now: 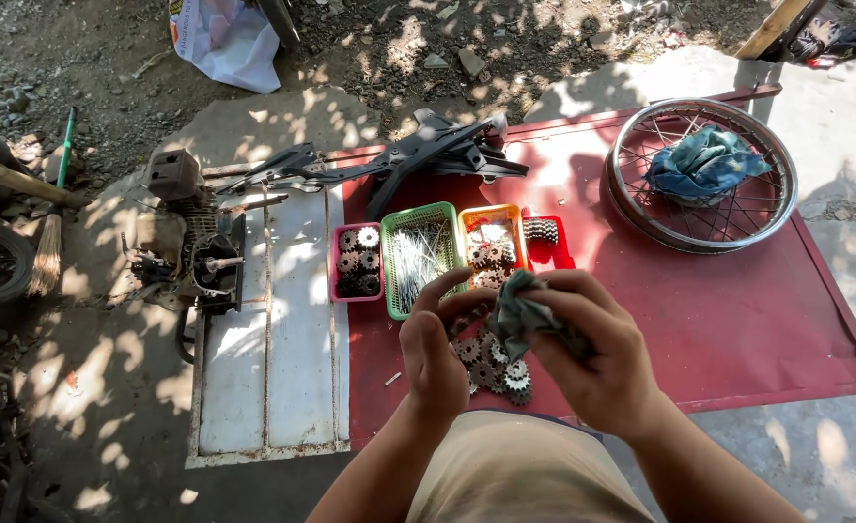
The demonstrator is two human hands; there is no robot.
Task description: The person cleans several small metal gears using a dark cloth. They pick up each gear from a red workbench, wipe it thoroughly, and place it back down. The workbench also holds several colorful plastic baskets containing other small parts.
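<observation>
Head view, looking down past my own knees at a wide red metal panel point(738, 320) lying flat on the ground, with my two bare hands raised over its near edge. Left of my hands, a white ribbed metal sheet point(273, 339) butts against the red panel. Beyond that sheet and well left of my grip sits a grimy grey motorcycle engine point(190, 247). Far beyond my right hand lies a silver spoked wheel rim point(704, 174), and a crumpled blue cloth point(704, 163) rests inside it. Straight beyond my hands, a black plastic motorcycle frame cover point(418, 155) lies across the panel's far edge.

Nearer, just beyond my fingers, four small plastic trays stand in a row: a pink tray of dark gears point(355, 261), a green basket of thin silver spokes point(420, 257), an orange tray of gears point(491, 242) and a small red tray point(547, 242).

My right hand point(597, 363) is clenched around a crumpled grey-green rag point(529, 315), which bunches out between its fingers. My left hand point(437, 349) meets it, thumb and fingertips curled toward the rag; I cannot tell whether it pinches the rag or a small part hidden inside. Directly beneath both hands, a loose pile of small toothed steel gears point(496, 366) lies on the red panel.
</observation>
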